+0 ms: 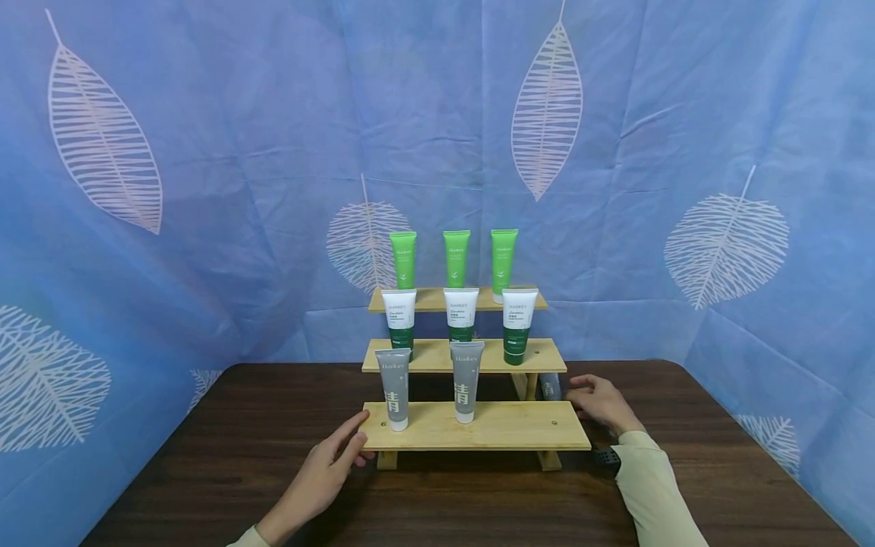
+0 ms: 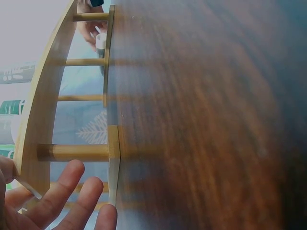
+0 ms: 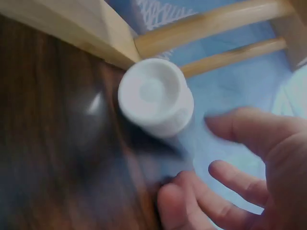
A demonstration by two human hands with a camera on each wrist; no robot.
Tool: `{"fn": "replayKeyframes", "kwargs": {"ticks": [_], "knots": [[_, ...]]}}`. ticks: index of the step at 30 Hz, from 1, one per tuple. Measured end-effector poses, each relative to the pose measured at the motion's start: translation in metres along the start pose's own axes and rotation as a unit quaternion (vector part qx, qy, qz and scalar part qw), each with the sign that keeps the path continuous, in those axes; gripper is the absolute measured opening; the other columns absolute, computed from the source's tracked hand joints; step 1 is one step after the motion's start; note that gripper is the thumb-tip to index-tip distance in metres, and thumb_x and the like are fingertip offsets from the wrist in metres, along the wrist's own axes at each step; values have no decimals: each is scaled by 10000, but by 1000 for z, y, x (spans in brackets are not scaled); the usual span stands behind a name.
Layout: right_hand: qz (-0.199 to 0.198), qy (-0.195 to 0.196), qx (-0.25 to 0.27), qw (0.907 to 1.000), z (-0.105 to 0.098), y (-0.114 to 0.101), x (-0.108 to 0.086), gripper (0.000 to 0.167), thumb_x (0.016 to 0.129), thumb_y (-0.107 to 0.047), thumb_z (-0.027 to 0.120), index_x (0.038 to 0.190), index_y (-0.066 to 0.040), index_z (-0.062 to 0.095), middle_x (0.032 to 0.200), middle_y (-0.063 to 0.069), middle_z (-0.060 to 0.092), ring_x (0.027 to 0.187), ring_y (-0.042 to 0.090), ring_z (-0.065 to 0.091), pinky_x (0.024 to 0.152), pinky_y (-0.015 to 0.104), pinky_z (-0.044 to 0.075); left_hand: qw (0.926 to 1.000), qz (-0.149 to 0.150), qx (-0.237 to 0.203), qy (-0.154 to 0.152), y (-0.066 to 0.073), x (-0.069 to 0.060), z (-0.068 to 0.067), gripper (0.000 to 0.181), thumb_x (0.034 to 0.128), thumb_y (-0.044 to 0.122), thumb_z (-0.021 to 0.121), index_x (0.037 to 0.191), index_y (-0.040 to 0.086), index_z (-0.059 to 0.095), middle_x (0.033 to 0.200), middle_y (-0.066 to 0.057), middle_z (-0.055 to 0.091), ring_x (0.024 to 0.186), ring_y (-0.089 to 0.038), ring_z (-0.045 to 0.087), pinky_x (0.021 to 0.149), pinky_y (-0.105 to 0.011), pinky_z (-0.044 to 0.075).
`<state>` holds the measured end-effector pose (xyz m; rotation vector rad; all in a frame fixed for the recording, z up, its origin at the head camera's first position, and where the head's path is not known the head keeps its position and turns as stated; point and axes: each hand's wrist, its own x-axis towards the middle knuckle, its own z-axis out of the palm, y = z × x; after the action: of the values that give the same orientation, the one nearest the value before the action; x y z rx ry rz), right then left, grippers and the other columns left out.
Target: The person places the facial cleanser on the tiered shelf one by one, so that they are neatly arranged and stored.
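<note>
My left hand [image 1: 321, 471] is at the left end of the lowest shelf [image 1: 513, 425] of a wooden three-step display stand. Its fingertips touch the board's corner, and the other fingers [image 2: 86, 206] spread apart below it. Beyond the stand's right end, my right hand [image 1: 604, 403] is beside a grey tube [image 1: 550, 386], partly hidden by the stand. That tube's white cap [image 3: 151, 91] faces the right wrist view, with the fingers [image 3: 235, 124] spread and a gap between thumb and cap. Two grey tubes [image 1: 394, 387] with white caps stand on the lowest shelf, at left and middle.
Three white-and-green tubes [image 1: 461, 311] stand on the middle shelf [image 1: 488, 353], three bright green tubes [image 1: 456, 258] on the top shelf [image 1: 427, 300]. The stand is on a dark wooden table [image 1: 273, 410]. A blue leaf-patterned cloth [image 1: 273, 152] hangs behind. A dark object [image 1: 604, 460] is near the right sleeve.
</note>
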<state>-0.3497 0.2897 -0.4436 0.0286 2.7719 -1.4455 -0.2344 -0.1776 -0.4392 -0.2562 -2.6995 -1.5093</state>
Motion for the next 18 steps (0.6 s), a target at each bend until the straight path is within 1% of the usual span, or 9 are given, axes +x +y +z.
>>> {"fn": "replayKeyframes", "kwargs": {"ticks": [4, 7, 13, 15, 18], "knots": [[-77, -18, -386, 9992, 6, -3, 2, 652, 980, -301, 685, 1431, 107, 450, 1268, 328, 607, 1046, 398, 663, 840, 499, 561, 10000, -18, -43, -4, 0, 0, 0, 632, 1058, 507, 496, 1542, 103, 459, 1004, -69, 722, 875, -168, 647, 722, -299, 483], [-113, -37, -575, 9983, 9, -8, 2, 690, 956, -285, 710, 1450, 108, 429, 1269, 335, 605, 1062, 427, 653, 843, 518, 552, 10000, -25, -47, -11, 0, 0, 0, 633, 1058, 508, 494, 1543, 104, 456, 1002, -69, 720, 876, -164, 645, 728, -300, 486], [100, -117, -469, 9988, 8, -15, -1, 679, 967, -215, 672, 1466, 131, 367, 1240, 351, 591, 1019, 408, 659, 813, 505, 558, 10000, -54, -42, -8, -1, 0, 0, 633, 1057, 511, 493, 1543, 106, 457, 1003, -67, 722, 872, -163, 645, 716, -300, 482], [157, -102, -445, 9988, 5, -16, -3, 663, 969, -200, 658, 1454, 146, 367, 1204, 340, 610, 1002, 389, 667, 798, 484, 563, 10000, -77, -27, -8, 0, 0, 0, 640, 1055, 519, 492, 1543, 108, 456, 1006, -67, 723, 872, -165, 646, 707, -301, 480], [280, -83, -268, 9992, -2, -15, -6, 641, 974, -174, 643, 1439, 167, 361, 1128, 316, 626, 917, 330, 682, 737, 441, 581, 10000, -94, 2, -10, 0, 0, 0, 644, 1056, 525, 486, 1545, 108, 453, 1008, -67, 724, 872, -169, 647, 694, -302, 476]]}}
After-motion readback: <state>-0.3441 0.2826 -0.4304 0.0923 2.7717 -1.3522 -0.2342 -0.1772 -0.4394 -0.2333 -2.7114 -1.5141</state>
